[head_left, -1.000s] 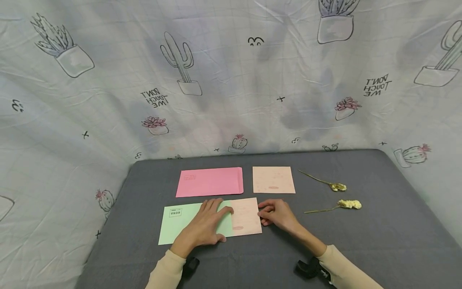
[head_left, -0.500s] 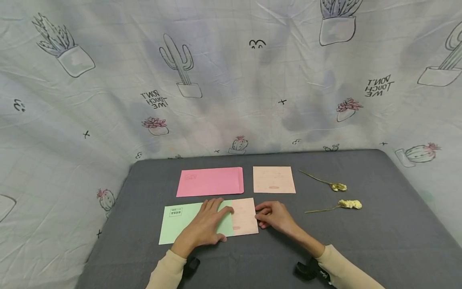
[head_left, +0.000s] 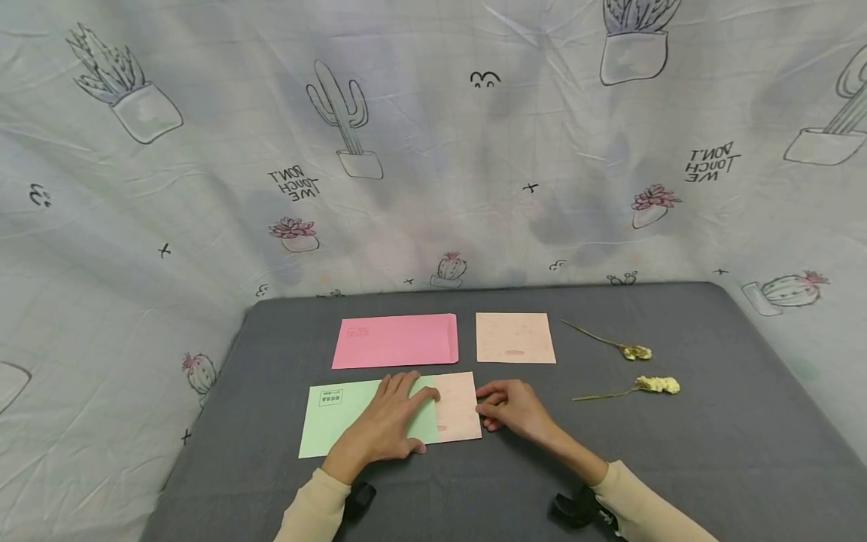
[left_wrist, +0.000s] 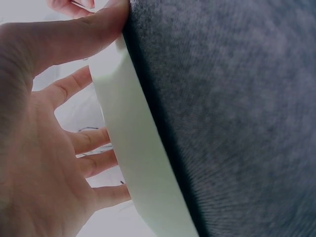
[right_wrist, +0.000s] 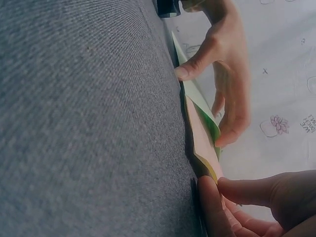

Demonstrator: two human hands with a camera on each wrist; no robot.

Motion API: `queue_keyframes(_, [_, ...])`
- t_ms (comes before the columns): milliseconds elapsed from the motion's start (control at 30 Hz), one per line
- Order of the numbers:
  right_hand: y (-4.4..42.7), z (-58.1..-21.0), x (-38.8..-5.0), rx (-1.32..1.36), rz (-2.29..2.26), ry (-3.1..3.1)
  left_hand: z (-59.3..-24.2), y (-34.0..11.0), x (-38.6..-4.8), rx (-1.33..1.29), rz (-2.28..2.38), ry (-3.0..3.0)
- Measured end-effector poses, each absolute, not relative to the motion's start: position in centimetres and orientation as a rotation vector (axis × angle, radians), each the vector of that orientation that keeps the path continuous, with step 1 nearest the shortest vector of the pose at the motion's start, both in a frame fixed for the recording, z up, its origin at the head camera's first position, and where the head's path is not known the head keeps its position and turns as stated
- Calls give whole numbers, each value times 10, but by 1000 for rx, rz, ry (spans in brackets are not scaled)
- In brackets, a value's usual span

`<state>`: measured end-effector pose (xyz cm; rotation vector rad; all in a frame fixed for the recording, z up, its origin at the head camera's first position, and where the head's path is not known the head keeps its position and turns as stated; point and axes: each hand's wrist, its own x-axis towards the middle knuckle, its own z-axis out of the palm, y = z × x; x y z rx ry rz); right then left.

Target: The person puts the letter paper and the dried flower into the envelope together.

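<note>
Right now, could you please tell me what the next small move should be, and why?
Probably the right hand should ease the nearer peach card further into the green envelope: the card's outer part sticks out, that hand pinches its edge, and the left hand rests on the envelope.

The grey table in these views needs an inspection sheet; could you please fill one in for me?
Surface: grey cloth-covered table, lightly creased.
Job's things: peach card, partly inside the green envelope.
Clutter: pink envelope, second card and two yellow flowers, lying apart.
Grippers: left hand rests on the green envelope, fingers spread; right hand pinches the peach card's outer end.
Cables: nothing seen.
Surroundings: pale curtain with cactus prints.
</note>
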<state>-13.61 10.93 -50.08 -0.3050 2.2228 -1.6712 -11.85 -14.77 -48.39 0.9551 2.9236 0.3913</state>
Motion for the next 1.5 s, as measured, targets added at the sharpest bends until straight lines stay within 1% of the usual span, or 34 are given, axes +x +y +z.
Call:
queue_keyframes(1233, [95,-496,-139,-415,-1590,2175,-485,-149,-119,953,421,2919])
queue_keyframes(1500, [92,-495,-139,-391,-1570,2164,-485,-149,-120,959,420,2914])
